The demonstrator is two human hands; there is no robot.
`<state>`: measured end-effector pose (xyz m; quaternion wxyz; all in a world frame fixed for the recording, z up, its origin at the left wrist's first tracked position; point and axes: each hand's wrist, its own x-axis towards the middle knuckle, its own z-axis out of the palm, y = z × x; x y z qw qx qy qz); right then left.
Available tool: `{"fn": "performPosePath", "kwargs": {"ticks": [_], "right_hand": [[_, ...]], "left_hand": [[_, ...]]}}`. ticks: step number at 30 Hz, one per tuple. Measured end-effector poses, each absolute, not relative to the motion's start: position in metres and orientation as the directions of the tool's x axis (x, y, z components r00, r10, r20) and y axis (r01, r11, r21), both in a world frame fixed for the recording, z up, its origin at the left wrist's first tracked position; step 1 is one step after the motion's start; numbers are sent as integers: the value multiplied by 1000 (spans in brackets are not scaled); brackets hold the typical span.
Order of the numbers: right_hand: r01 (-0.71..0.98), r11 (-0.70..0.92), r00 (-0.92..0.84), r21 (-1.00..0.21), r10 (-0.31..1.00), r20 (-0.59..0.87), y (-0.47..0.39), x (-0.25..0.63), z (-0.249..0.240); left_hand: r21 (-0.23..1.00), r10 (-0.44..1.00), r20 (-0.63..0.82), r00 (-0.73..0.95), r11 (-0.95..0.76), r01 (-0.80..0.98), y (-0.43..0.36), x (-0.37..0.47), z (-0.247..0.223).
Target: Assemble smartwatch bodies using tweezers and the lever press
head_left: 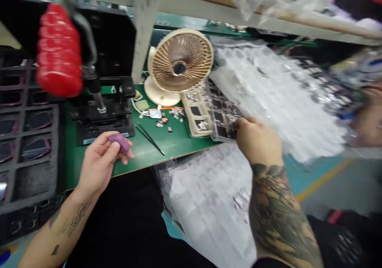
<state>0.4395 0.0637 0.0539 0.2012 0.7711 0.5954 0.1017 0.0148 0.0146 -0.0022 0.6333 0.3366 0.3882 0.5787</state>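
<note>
My left hand point(103, 158) is closed around a small glossy purple piece point(118, 142), pinched between thumb and fingers above the front edge of the green worktop point(176, 144). Black tweezers point(150, 139) lie just to its right. On the other side, my right hand point(259, 140) reaches to the near right corner of a clear compartment tray point(220, 132) with dark squares in it. Its fingers are curled, and their tips are mostly hidden, so whatever they grip does not show. A cream compartment tray point(193, 132) with small parts stands beside the clear one.
A blurred red handle point(59, 51) hangs over a black press point(103, 112) at left. Purple-rimmed pieces fill a grey tray point(53, 168). A small fan point(179, 63) stands behind scattered bits. White pocketed plastic sheets point(286, 96) lie right; another person's hand point(370, 116) is at their far edge.
</note>
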Motion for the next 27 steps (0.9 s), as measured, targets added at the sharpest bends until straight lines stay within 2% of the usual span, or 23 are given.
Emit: {"fn": "performPosePath", "kwargs": {"ticks": [5,8,11,15,16,18,20,21,23,25,27], "right_hand": [[787,-221,326,576,942,-84,69,438,47],[752,-269,346,602,938,-14,64,432,46],[784,-283,300,553,952,62,59,431,46],[839,-293,284,457,955,92,51,432,50],[836,-316,289,448,949,129,49,430,51],[850,-351,247,393,924,292,45,417,53],[955,-193,70,226,886,458,43,393,55],[992,-24,-44,122,852,523,44,377,57],[934,353,-245,-55,746,620,50,337,65],[792,598,-333,-128,597,730,65,291,77],[649,753,-348,-109,421,838,88,247,92]], "left_hand": [[818,992,-115,57,127,-561,19,11,-1],[791,991,-117,66,134,-598,19,11,-4],[810,993,-103,55,116,-575,18,12,-6],[886,994,-105,33,109,-450,11,9,-5],[901,994,-105,25,105,-421,9,8,-4],[915,995,-95,11,92,-393,6,6,-2],[909,996,-85,-2,77,-409,5,5,-1],[902,997,-82,-14,68,-426,5,6,-1],[893,996,-73,-54,41,-448,6,7,-4],[903,995,-65,-80,24,-429,6,9,-8],[923,997,-50,-64,22,-383,3,12,-11]]}}
